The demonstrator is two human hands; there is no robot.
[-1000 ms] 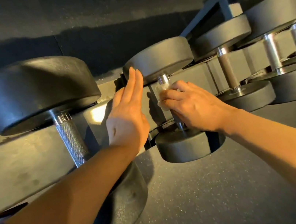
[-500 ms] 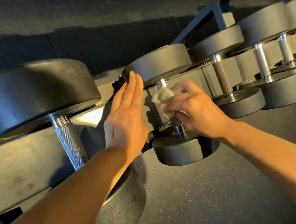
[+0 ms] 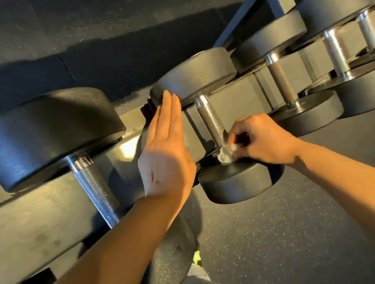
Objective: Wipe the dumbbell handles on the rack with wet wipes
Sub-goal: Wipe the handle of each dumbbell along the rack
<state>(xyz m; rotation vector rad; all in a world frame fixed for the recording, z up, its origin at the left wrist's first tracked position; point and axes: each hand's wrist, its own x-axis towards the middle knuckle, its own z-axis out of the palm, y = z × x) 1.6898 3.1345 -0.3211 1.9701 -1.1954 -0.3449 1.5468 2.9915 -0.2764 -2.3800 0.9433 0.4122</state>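
A crumpled wet wipe [image 3: 226, 153] is pinched against the lower end of a dumbbell handle [image 3: 211, 120] on the rack [image 3: 24, 229].

The rack, a long grey beam, is seen slanting across the view with dumbbells laid over it, the largest dumbbell [image 3: 45, 138] at the left and smaller ones toward the right. The wipe is held in the curled fingers of the right hand [image 3: 261, 139], just above the near head of the middle dumbbell [image 3: 235, 182] (the knurled shaft above it is bare). The left hand [image 3: 166, 156] is kept flat, fingers straight and together, its fingertips touching the far head of that dumbbell [image 3: 196, 75]; nothing is held in it. Dark speckled rubber floor [image 3: 282, 244] is seen below, and a dark wall [image 3: 90, 22] behind.
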